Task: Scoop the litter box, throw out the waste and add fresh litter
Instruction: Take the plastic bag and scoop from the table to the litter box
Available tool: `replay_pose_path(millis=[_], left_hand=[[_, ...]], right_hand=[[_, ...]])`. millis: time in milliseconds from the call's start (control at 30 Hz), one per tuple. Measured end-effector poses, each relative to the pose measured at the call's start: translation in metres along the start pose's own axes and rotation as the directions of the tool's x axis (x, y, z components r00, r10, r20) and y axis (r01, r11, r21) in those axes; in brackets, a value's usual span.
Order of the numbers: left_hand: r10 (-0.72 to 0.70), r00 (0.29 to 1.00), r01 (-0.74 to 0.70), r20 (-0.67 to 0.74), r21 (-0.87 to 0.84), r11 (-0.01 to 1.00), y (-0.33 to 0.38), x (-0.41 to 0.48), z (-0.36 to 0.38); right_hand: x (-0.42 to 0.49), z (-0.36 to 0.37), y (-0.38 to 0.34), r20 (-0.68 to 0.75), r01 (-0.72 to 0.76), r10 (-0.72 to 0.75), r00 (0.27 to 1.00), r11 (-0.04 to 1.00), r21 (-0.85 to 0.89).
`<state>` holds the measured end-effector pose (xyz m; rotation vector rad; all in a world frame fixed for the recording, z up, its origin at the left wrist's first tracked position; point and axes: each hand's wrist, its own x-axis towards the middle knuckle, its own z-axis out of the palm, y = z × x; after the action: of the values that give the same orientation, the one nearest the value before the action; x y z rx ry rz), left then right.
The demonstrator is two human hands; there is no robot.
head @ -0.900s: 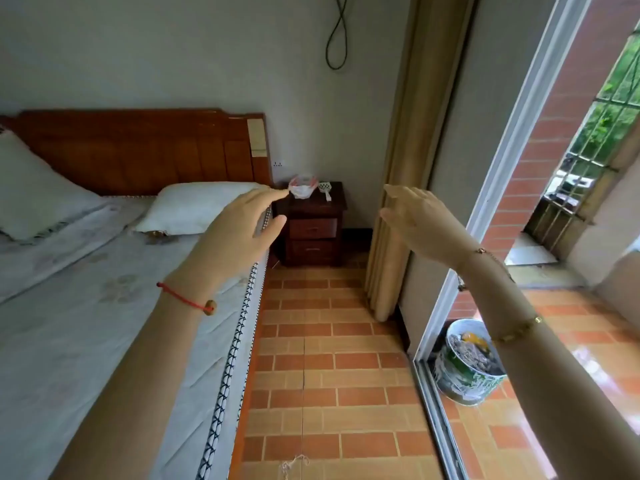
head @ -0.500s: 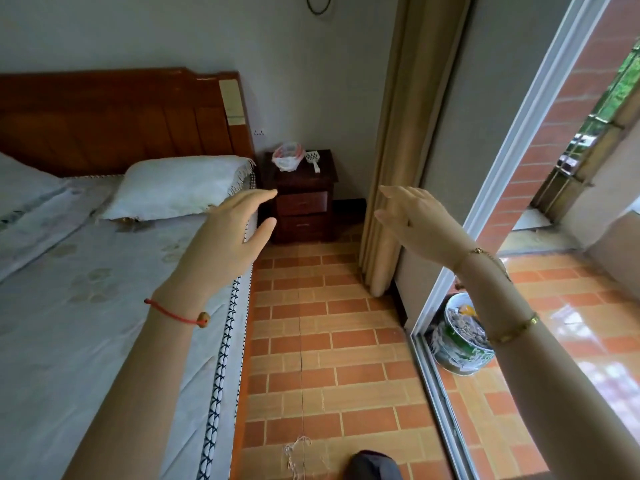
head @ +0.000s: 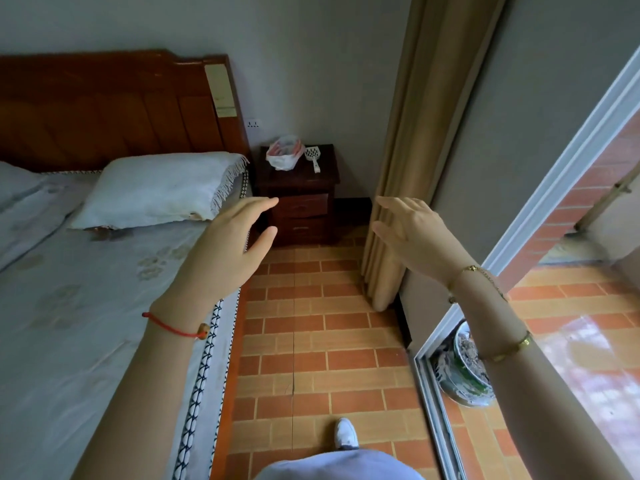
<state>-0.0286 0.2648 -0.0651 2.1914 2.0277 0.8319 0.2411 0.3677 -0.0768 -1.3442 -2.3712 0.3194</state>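
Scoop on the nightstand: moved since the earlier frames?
No. The scoop still lies right of the plastic bag on the nightstand, as before; the camera shifted.

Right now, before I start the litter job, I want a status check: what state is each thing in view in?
left hand: open, empty
right hand: open, empty
scoop: lying on nightstand, untouched
plastic bag: crumpled, beside scoop
drawers: both shut
curtain: gathered aside

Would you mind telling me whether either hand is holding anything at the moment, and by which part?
Nothing is held: the left hand and right hand are both open in mid-air.
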Motion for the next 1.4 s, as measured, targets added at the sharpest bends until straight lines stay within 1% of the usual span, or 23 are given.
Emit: replay_pose_path(millis=[233, 533, 700, 867, 1000, 1200, 1400], left_hand=[[-0.038, 0.998, 0.038, -0.044, 0.004, 0.999, -0.018, 0.089, 0.035], [-0.1, 0.994, 0.102, -0.032, 0.067, 0.992, -0.057, 0.17, 0.067], [-0.121, 0.993, 0.121, -0.015, 0.063, 0.991, -0.094, 0.222, 0.089], [-0.119, 0.993, 0.119, -0.006, 0.03, 0.992, -0.139, 0.291, 0.109], [-0.117, 0.993, 0.117, -0.014, -0.008, 0.993, -0.176, 0.356, 0.116], [-0.124, 0.992, 0.124, -0.021, -0.015, 0.992, -0.229, 0.444, 0.123], [-0.114, 0.994, 0.114, 0.004, -0.011, 0.993, -0.273, 0.509, 0.137]], right_hand=[[0.094, 0.004, 0.052, 0.02, 0.052, -0.052, 0.998, 0.999, -0.006], [0.199, 0.033, 0.091, 0.071, 0.093, -0.096, 0.993, 0.995, 0.042], [0.259, 0.057, 0.112, 0.097, 0.082, -0.089, 0.991, 0.994, 0.07], [0.335, 0.083, 0.126, 0.09, 0.069, -0.075, 0.993, 0.995, 0.073], [0.409, 0.091, 0.131, 0.092, 0.065, -0.073, 0.993, 0.994, 0.091], [0.518, 0.107, 0.137, 0.083, 0.068, -0.079, 0.993, 0.989, 0.129], [0.589, 0.132, 0.152, 0.103, 0.043, -0.058, 0.993, 0.99, 0.137]])
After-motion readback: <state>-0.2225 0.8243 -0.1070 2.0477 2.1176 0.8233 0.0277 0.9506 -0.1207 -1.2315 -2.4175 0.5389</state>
